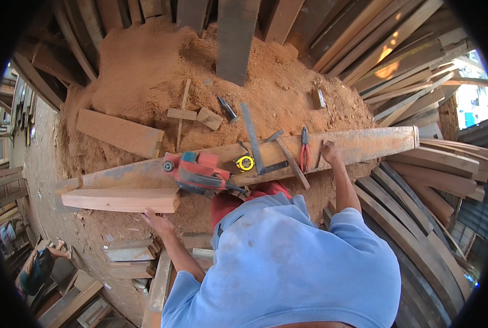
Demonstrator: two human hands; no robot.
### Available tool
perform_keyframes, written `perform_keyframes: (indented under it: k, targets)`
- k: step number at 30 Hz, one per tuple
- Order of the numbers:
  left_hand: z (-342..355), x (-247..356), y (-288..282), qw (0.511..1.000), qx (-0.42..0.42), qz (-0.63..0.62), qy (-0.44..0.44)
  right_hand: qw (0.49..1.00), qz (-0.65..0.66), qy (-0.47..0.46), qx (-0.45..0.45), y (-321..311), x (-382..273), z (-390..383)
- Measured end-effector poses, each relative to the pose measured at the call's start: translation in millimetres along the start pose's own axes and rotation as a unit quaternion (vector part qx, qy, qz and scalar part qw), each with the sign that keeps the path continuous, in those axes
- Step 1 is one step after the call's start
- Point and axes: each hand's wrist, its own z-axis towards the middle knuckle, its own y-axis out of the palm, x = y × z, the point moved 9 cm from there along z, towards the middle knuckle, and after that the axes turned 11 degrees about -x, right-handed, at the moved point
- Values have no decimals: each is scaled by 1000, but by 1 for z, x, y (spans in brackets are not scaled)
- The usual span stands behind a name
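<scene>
Mostly, lumber (359,38) rings the place, leaning and stacked on nearly every side. Sawdust (140,60) is heaped beyond the tabletop (364,146), a long, worn beam running from left to right. Bent over its near side is the person, in a blue shirt (287,262). Far off at lower left, another person (36,273) shows among the stacks.

Two big pieces lie at the left. A slab (118,131) rests on the sawdust past the tabletop; the pale board (118,200) lies along the tabletop's near side, its right end just beside the planer (200,172), which is red. What supports the board I cannot tell.

Right of the planer come the square (251,136), its long arm pointing away, then the hammer (293,164), handle slanting toward the person, and the red-handled pliers (304,150).

The left hand (157,221) meets the board's near edge close to that right end; whether its fingers pinch the wood I cannot tell. The right hand (329,152) is on the tabletop, right of the pliers, fingers curled in; anything between them is too small to make out.

Smallest are the yellow tape (245,163), between planer and square, and a block (318,99) on the sawdust.
</scene>
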Motion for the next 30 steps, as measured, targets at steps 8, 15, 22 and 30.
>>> perform_keyframes:
  k: [8,15,22,30]
  targets:
    - [2,-6,-8,999,3,-30,-12,992,81,-61,-68,33,-77,-25]
    - [15,-13,-14,998,-36,-54,-9,990,69,-75,-96,60,-117,-19]
    - [13,-15,-15,993,-100,-47,-46,1000,7,17,-16,72,-97,-71]
    - [23,-28,-12,931,-287,-3,-224,987,-100,56,115,76,-137,-99]
